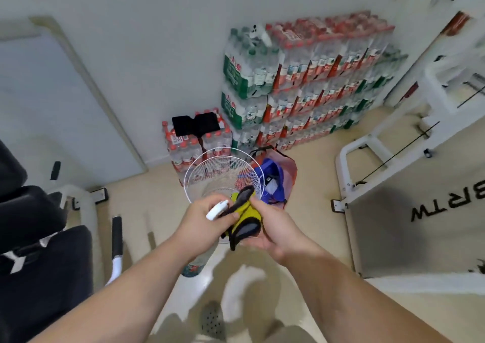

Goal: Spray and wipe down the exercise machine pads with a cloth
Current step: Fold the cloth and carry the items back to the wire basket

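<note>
Gripped spray bottle (217, 209) in left hand (203, 223), clutched yellow cloth (246, 211) in right hand (273, 231); prep step, probably needed turning to black pads (44, 271).

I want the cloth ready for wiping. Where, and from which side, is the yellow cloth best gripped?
Take the yellow cloth at its bunched middle, probably from the right, where the right hand cups it. Its dark upper flap is loose, and the left hand with the spray bottle blocks the left side.
</note>
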